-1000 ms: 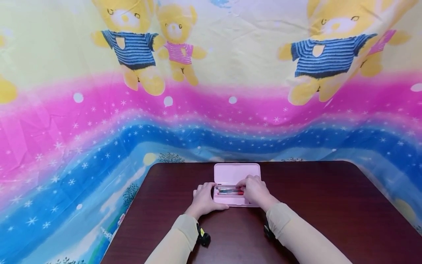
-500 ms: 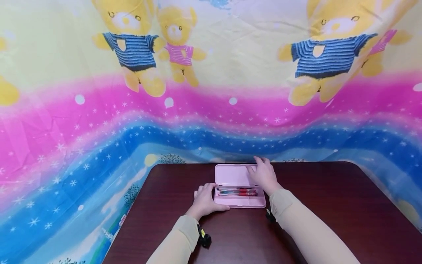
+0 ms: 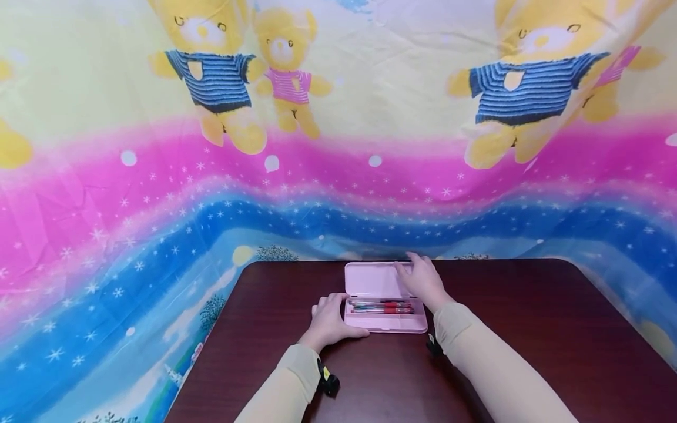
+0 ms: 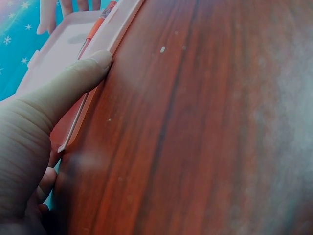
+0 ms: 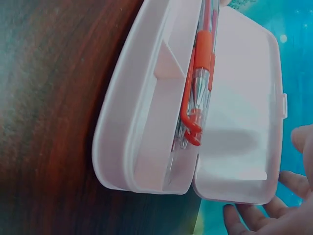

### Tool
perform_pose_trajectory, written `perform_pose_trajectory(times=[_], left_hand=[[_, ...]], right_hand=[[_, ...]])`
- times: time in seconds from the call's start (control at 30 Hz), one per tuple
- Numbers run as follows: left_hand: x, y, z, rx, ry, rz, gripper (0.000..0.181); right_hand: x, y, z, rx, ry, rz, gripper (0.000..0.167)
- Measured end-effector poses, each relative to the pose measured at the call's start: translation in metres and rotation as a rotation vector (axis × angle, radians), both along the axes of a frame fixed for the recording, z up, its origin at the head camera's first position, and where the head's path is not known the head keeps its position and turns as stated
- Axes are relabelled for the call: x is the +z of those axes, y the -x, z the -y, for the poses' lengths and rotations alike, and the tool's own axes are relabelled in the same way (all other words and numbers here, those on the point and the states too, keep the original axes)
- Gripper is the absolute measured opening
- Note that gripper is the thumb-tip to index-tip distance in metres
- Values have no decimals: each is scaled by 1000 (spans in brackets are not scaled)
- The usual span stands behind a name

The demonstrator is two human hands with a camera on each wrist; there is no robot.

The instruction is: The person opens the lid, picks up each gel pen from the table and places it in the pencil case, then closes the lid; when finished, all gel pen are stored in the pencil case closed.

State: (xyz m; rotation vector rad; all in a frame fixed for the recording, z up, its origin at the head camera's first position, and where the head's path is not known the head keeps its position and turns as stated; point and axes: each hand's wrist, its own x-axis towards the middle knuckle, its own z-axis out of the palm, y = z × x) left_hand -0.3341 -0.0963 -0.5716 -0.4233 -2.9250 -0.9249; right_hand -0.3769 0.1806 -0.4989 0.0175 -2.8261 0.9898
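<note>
A pink pencil case [image 3: 376,322] lies unfolded on the table, its lid [image 3: 372,279] tipped back toward the far edge. Several clear pens with red grips [image 5: 203,51] lie together in the rear compartment. My left hand [image 3: 329,320] holds the case at its left end, thumb [image 4: 80,78] along the front rim and the other fingers round the far side. At the lid's right edge is my right hand [image 3: 425,282]. In the right wrist view its fingertips [image 5: 244,215] reach behind the lid's corner, while the thumb stays apart from the lid.
The case stands near the back edge of a dark brown wooden table [image 3: 492,335]. A curtain [image 3: 338,194] printed with bears hangs right behind it. Each wrist carries a small black device, such as the left camera [image 3: 329,383].
My right hand has left the pens in the case and moved back to the lid's right edge. It has barely moved in the last half second. The left hand keeps its place.
</note>
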Motion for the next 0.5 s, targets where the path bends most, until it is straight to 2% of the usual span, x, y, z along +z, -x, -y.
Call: perform_pose_trajectory(times=[0.23, 0.5], left_hand=[[-1, 1, 1, 3, -3, 5, 108], [-1, 2, 2, 3, -16, 14, 112]], right_hand=[[2, -18, 0, -17, 79, -109, 49], [-3, -33, -6, 32, 95, -133, 34]])
